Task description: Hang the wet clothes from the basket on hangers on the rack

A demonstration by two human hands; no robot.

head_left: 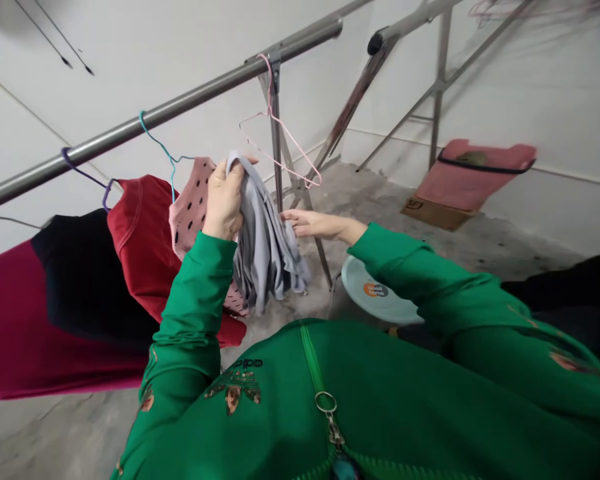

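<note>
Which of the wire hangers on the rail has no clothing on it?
The pink hanger hangs bare on the rail, beside the stand's upright. The teal hanger and purple hanger both run down into clothes.

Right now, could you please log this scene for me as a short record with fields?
Left hand: grips a grey garment
Right hand: open, fingers extended toward the grey garment; contact unclear
Rail: steel drying rack rail
Hanging nearby: red garment, pink dotted garment
Bare hanger: pink wire hanger, hooked over the rail
Below right hand: pale blue round container
Ground: concrete floor
</note>
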